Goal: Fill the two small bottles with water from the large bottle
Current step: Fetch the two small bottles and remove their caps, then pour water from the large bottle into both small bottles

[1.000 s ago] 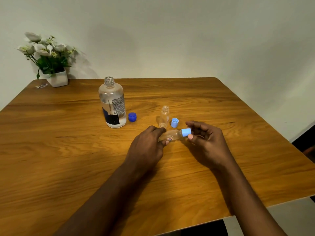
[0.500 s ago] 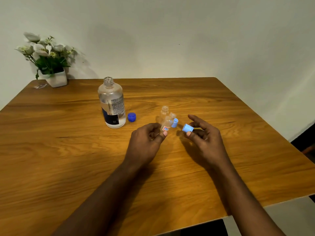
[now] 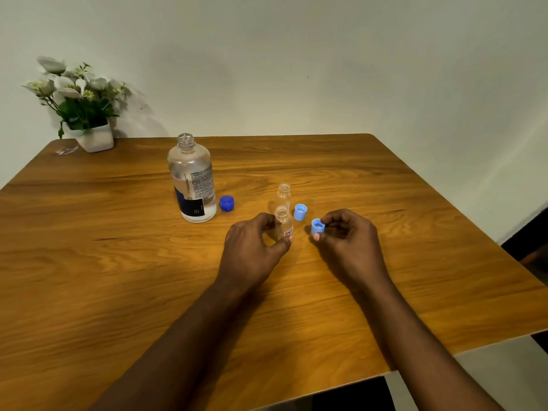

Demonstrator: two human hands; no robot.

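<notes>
Large bottle (image 3: 192, 180): clear plastic, uncapped, stood upright on the wooden table (image 3: 118, 262); partly filled with clear liquid; a white panel of fine print and a dark blue-black panel are seen on its label, the writing too small to be read
Dark blue cap (image 3: 226, 202): laid on the table just right of the large bottle's base
Near small bottle (image 3: 284, 222): clear, empty-looking, uncapped, held upright; a small red and blue sticker is seen low on its side, not legible
Left hand (image 3: 255, 247): closed around the near small bottle, thumb tip pressed by the sticker
Far small bottle (image 3: 283, 194): clear, uncapped, stood upright on the table just behind the held one
Light blue cap on table (image 3: 300, 212): set open side up, just right of the two small bottles
Right hand (image 3: 348, 241): fingertips pinched on a second light blue cap (image 3: 318, 226), its open side turned up, held apart from the near small bottle
Flower pot (image 3: 95, 137): white, with white flowers, placed at the far left corner
</notes>
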